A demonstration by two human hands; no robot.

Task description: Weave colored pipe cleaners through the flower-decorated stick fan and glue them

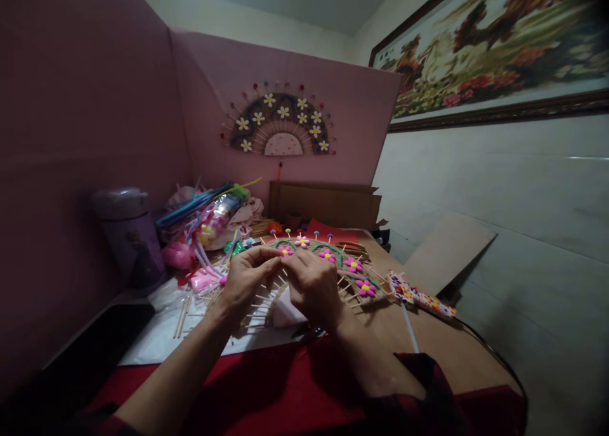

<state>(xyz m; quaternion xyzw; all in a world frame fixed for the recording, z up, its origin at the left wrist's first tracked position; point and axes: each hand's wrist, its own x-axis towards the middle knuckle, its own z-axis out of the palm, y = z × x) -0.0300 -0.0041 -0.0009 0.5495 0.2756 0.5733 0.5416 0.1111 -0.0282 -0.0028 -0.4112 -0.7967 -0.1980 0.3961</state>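
Observation:
Both hands meet fingertip to fingertip above a half-round craft fan (353,280) made of sticks and twine. Pinched fingers of my left hand (250,272) sit at the left, close to a pink clay flower (285,251). My right hand (311,282) is also closed in a pinch and covers part of the fan's middle. Whatever lies between the fingertips is too small to make out. The fan carries pink flowers with yellow centres, green curving strips and small coloured balls on stick ends. Its white half-round base (287,310) shows partly beneath my right hand.
A finished-looking fan (284,122) with white flowers hangs on the pink panel behind. Craft supplies in bags (214,223) pile up at the left beside a purple canister (130,236). A glue gun (419,295) with a patterned cover lies at the right. Loose sticks (182,315) rest on white paper.

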